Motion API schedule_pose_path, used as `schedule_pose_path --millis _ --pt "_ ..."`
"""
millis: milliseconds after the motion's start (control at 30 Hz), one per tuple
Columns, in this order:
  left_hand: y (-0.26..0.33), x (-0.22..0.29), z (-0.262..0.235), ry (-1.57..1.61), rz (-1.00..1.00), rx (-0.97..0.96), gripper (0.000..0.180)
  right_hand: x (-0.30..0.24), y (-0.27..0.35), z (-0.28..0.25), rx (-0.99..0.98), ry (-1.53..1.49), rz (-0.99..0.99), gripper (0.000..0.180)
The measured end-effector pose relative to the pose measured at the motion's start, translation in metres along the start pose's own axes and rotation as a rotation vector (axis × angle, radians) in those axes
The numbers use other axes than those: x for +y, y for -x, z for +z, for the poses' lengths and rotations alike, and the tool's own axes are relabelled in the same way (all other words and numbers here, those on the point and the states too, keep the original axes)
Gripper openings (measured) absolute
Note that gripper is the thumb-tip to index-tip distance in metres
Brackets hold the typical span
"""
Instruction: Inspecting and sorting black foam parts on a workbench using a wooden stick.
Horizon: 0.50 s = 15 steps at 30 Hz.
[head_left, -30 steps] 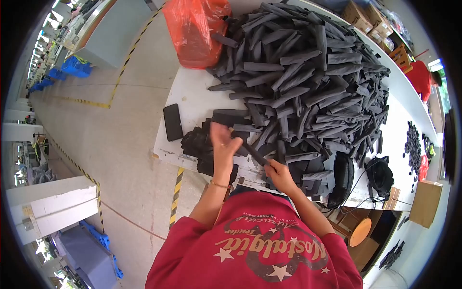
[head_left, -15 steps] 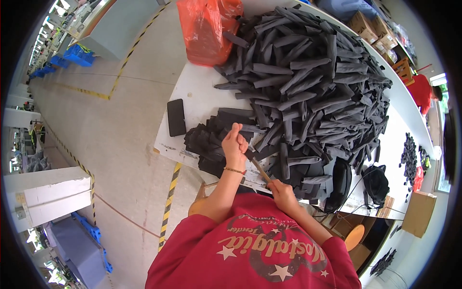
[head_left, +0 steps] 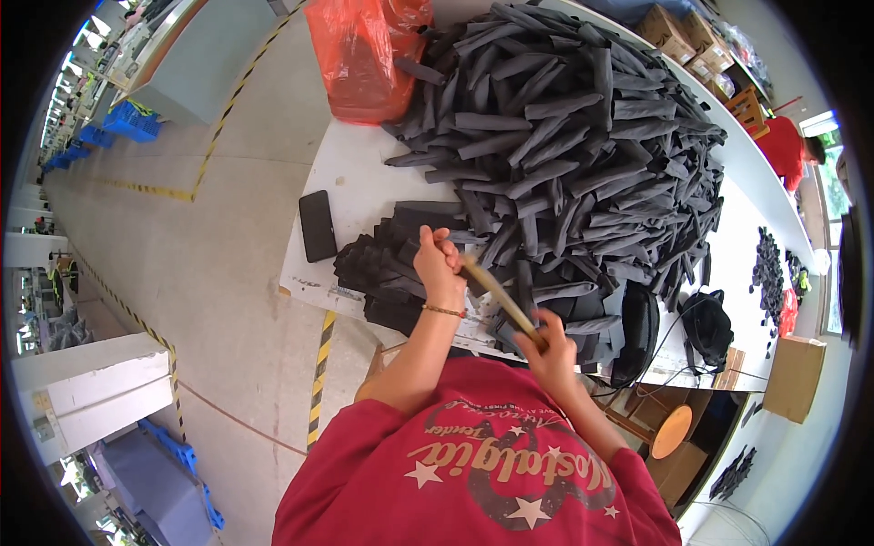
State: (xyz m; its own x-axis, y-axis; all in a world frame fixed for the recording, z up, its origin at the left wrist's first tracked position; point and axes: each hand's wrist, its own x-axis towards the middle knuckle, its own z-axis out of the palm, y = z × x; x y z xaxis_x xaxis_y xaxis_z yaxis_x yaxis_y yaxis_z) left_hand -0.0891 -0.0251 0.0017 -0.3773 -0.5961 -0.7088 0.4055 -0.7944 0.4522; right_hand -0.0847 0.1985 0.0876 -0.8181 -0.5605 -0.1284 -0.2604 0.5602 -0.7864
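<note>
My right hand (head_left: 550, 353) is closed round one end of a flat, light-brown stick (head_left: 499, 296), perhaps wood or bamboo. The stick slants up and left, its far end beside my left hand (head_left: 440, 266). That left hand is closed, its fingers curled; whatever lies inside them is hidden. Both hands are over the near edge of a white table (head_left: 339, 173). Just left of my left hand lies a stack of dark grey fabric pieces (head_left: 373, 264). Beyond my hands rises a big heap of dark grey rolled or folded fabric tubes (head_left: 574, 155).
A black phone (head_left: 318, 226) lies at the table's left edge, and a red plastic bag (head_left: 364, 68) stands behind it. Right of the heap are a black bag (head_left: 706, 329) and cables. A round stool (head_left: 672, 431) is at lower right. A person in red (head_left: 781, 150) is at far right.
The stick has swung up and shows more of its length, with my right hand raised a little to the right. My left hand stays closed. The whole view has shifted slightly.
</note>
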Motion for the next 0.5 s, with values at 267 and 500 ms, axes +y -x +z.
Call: schedule_pose_path --millis 267,500 --pt "0.040 -0.024 -0.010 -0.616 -0.033 -0.504 0.038 0.026 -0.076 0.036 0.116 -0.412 -0.006 0.012" --pt "0.052 -0.034 -0.026 -1.180 0.295 -0.860 0.033 0.000 -0.112 -0.003 0.022 0.051 -0.309 0.010"
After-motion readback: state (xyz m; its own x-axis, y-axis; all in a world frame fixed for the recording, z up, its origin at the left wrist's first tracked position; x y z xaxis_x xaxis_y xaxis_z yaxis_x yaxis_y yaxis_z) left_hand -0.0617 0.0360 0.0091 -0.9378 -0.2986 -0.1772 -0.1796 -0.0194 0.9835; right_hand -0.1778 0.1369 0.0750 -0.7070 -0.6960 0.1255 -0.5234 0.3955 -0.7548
